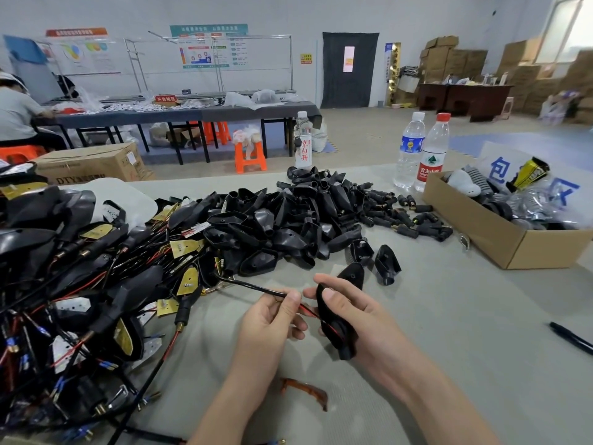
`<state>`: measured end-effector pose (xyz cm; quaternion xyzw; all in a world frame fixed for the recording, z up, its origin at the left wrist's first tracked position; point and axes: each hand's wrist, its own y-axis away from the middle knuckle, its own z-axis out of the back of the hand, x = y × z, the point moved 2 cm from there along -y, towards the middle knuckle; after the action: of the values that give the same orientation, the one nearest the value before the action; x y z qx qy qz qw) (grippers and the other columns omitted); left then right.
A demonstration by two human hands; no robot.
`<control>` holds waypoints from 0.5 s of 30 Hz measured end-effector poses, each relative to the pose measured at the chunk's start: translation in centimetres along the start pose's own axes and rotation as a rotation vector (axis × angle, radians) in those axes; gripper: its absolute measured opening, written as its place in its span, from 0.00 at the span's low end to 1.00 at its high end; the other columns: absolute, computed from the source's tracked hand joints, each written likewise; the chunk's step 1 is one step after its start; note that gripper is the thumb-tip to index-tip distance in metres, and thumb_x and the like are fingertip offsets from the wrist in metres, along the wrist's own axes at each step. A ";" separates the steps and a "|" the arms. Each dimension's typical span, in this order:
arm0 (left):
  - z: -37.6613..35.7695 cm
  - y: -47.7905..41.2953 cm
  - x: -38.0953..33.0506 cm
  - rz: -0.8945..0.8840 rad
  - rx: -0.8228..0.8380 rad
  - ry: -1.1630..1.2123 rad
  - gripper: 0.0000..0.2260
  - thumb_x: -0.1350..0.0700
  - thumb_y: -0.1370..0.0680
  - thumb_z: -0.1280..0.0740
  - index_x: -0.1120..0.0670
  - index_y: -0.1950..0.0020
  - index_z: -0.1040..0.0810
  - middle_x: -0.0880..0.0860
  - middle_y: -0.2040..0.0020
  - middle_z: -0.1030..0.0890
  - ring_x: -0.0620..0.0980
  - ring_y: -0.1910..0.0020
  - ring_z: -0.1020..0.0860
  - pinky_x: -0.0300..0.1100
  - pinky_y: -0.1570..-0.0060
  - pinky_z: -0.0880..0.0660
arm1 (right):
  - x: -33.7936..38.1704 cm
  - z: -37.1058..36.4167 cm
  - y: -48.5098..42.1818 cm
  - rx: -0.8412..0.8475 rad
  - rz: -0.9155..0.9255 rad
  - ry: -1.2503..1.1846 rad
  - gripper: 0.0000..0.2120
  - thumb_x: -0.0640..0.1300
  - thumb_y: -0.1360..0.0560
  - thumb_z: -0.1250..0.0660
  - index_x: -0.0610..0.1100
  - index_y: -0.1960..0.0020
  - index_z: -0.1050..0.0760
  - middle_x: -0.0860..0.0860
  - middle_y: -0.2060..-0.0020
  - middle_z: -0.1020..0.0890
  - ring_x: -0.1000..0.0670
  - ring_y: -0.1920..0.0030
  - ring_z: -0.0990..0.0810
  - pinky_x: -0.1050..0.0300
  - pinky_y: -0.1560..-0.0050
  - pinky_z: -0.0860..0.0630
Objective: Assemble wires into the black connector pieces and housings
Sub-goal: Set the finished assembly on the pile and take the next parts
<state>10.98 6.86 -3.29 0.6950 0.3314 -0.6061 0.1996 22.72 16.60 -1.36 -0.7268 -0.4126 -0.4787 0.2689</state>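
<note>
Step in hand: threading, by the look of it. A wire's red lead is going into a black housing, held up over the worktop [449, 316].
Next move: I'd judge it calls for pushing the lead on through the shell's narrow neck, the left hand feeding and the right keeping the shell steady.
Wired pile [80, 284]: far left, a tangle of housings with leads and brass plates, apart from the hands.
Wire [250, 285]: the black sheath arcs back left toward that pile.
Left hand [272, 319]: fingers [290, 297] closed in a pinch, thumb and forefinger nipping the wire right at the sheath's end.
Red lead [308, 311]: crosses the small gap between the hands and reaches the shell.
Housing [333, 329]: in the right hand, neck pointing down. A red line shows along it, but inside or over the face I can't tell.
Right hand [362, 316]: fingers wrapped round the housing, thumb flat on its side.
Loose housings [288, 220]: heaped beyond the hands, unwired.
Far right: cardboard box [500, 239] and a pen [571, 338].
</note>
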 end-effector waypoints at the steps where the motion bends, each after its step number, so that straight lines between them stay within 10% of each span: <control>1: 0.0 0.0 0.0 -0.002 0.002 -0.003 0.16 0.50 0.25 0.32 0.62 0.49 0.20 0.55 0.60 0.17 0.50 0.65 0.22 0.40 0.65 0.24 | -0.1 0.0 0.0 0.008 0.000 0.014 0.16 0.51 0.26 0.28 0.52 0.38 0.19 0.47 0.40 0.17 0.52 0.45 0.17 0.60 0.53 0.23; 15: -1.1 0.7 0.5 -0.060 0.145 -0.218 0.08 0.51 0.21 0.33 0.55 0.53 0.19 0.50 0.66 0.19 0.44 0.66 0.22 0.35 0.63 0.25 | -0.6 -0.1 -0.2 -0.012 0.080 0.152 0.15 0.51 0.24 0.30 0.52 0.38 0.19 0.48 0.41 0.16 0.51 0.52 0.18 0.53 0.46 0.22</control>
<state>12.23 7.23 -3.68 0.6274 0.2839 -0.7060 0.1654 22.38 16.42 -1.83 -0.7059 -0.3588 -0.5239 0.3139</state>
